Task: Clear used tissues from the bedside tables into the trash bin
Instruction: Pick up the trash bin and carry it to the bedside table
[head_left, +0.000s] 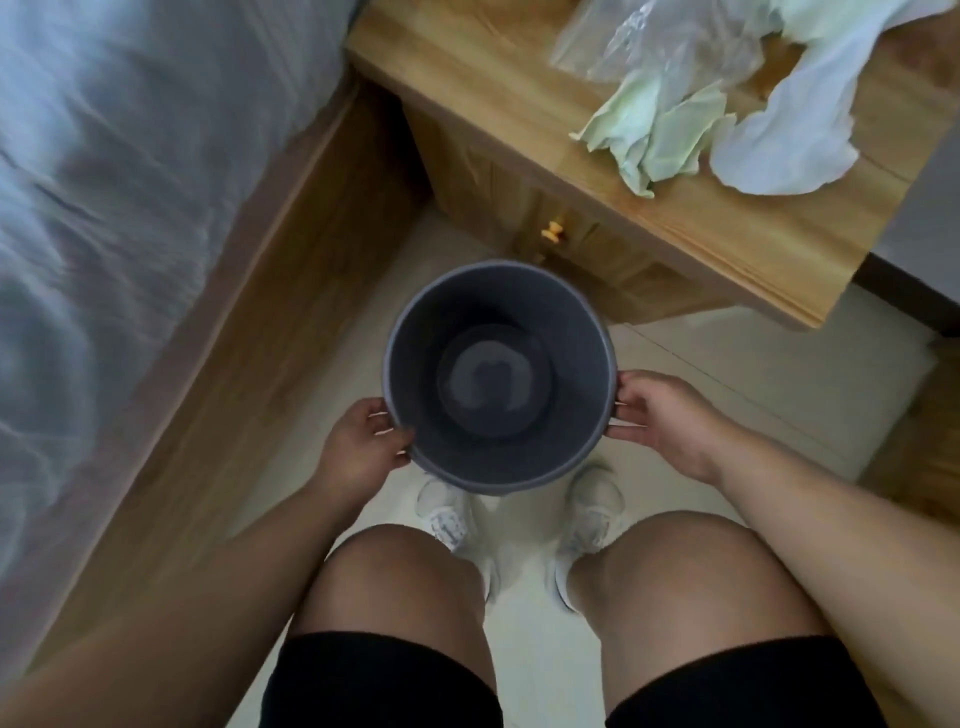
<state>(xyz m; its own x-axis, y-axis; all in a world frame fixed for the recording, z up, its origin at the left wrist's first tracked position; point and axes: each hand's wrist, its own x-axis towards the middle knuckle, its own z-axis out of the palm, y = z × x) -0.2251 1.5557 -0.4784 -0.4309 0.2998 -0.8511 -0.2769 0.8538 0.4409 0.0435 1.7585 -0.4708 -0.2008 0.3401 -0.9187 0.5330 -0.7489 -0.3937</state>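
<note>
Gripping the rim of the trash bin (415, 353) from opposite sides, both hands are busy. The left hand (363, 447) curls its fingers over the lower-left edge and the right hand (660, 415) pinches the right edge. The bin sits at the centre of the frame, mouth up, above the white shoes (441, 512). Whether it rests on the floor (727, 374) or hangs just off it I cannot tell. Its bottom shows bare, so nothing seems to have gone in yet.

The tissues lie up and to the right of the bin, on top of the bedside table (467, 67) in the upper right of the frame. A crumpled pale green tissue (660, 135) touches a larger white tissue (779, 145) on its right. A clear plastic wrapper (649, 47) lies just above them. The heap runs from lower left toward upper right. It is well above the bin's mouth and off to one side, not over it.

The right hand is plainly the nearer one, so it would likely let go and reach up and right. The bed (130, 156) fills the left of the frame.
</note>
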